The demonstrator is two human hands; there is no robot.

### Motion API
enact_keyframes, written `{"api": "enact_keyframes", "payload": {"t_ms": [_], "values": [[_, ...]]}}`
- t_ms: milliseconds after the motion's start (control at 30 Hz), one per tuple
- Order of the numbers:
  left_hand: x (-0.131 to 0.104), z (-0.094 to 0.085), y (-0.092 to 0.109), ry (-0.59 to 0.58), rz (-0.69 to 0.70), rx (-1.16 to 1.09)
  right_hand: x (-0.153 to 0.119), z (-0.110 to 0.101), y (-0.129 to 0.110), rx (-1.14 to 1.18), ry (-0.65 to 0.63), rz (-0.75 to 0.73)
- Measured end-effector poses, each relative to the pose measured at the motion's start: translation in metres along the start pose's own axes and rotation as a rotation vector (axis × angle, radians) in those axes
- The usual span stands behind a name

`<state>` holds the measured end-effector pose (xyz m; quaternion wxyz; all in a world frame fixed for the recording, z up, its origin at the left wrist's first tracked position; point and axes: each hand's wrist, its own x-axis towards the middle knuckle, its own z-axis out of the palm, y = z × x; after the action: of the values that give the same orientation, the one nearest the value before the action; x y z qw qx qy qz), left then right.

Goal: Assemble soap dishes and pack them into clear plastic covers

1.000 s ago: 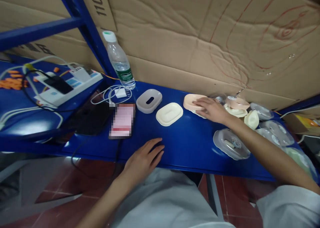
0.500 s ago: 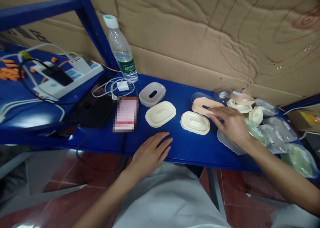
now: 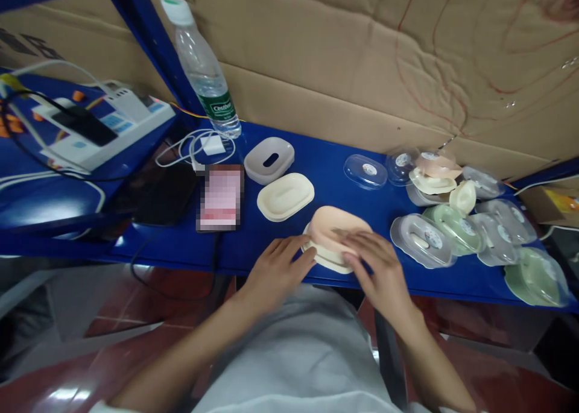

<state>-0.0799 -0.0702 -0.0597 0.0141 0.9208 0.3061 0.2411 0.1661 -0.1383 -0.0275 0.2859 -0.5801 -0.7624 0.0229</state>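
Observation:
My right hand [image 3: 377,268] grips the near right side of a peach oval soap-dish piece [image 3: 332,223], tilted over a cream oval soap-dish tray [image 3: 332,261]. My left hand [image 3: 278,271] has its thumb and fingers closed at the left edge of that cream tray. The overlap hides how far the two pieces touch. Behind and to the left, a second cream oval tray [image 3: 286,197] lies flat. Beyond it sits a greyish oval soap-dish piece [image 3: 269,161] with a dark slot. A clear oval lid [image 3: 365,172] with a round sticker lies farther back.
On the right are several clear-lidded soap dishes [image 3: 423,241] in grey, green, peach and cream. To the left lie a phone [image 3: 221,199], a white charger with cable [image 3: 212,145] and a power strip [image 3: 108,135]. A water bottle [image 3: 205,75] stands against the cardboard [image 3: 316,57].
My right hand has brought the peach piece from the back right to above the cream tray. The tray sits nearer to me, and my left hand has moved right to its edge.

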Motion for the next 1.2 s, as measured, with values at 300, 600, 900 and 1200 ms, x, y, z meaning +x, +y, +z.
{"api": "enact_keyframes", "payload": {"t_ms": [300, 600, 900, 1200], "values": [[-0.007, -0.012, -0.012, -0.029, 0.053, -0.03, -0.021, 0.024, -0.021, -0.08, -0.081, -0.078], [0.0, -0.02, -0.026, -0.009, -0.053, -0.095, -0.033, 0.037, -0.011, -0.037, -0.075, -0.085], [0.024, -0.006, -0.067, -0.07, -0.31, -0.054, -0.025, 0.029, 0.003, 0.043, -0.121, -0.04], [0.032, -0.029, -0.045, -0.137, -0.138, -0.533, -0.008, 0.03, 0.005, 0.045, -0.167, -0.059]]}}
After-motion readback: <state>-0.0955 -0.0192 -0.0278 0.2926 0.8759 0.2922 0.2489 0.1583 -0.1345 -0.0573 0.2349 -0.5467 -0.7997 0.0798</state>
